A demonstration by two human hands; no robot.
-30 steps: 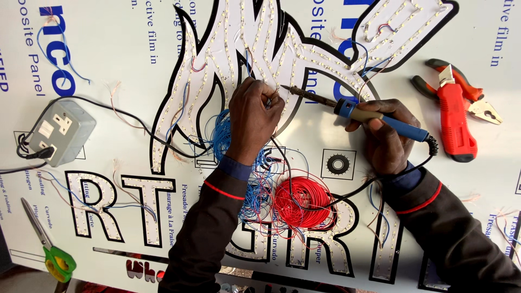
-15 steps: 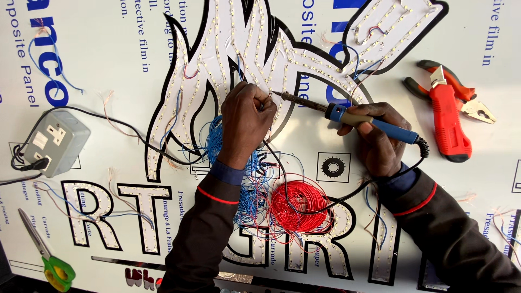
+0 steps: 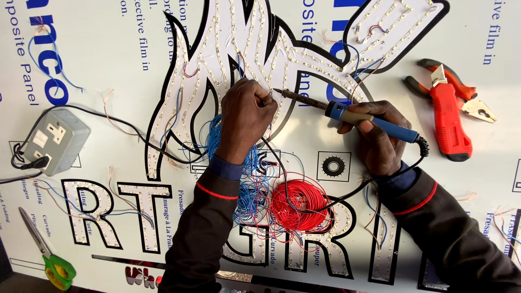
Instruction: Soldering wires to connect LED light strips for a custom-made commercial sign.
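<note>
Soldering iron [image 3: 355, 115], gripped pen-style in the right hand [image 3: 380, 138], points toward nine o'clock at the flame-shaped LED sign [image 3: 239, 59]. Left hand [image 3: 244, 119] pinches a thin wire [image 3: 267, 97] at the tip. Best to brace both wrists and touch the joint briefly.

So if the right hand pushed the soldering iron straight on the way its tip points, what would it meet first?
Probably the left hand: the right hand aims the blue-handled soldering iron leftward, its tip just short of the left hand's fingertips pinching something small over the white LED-studded flame-shaped panel. Depth is unclear.
</note>
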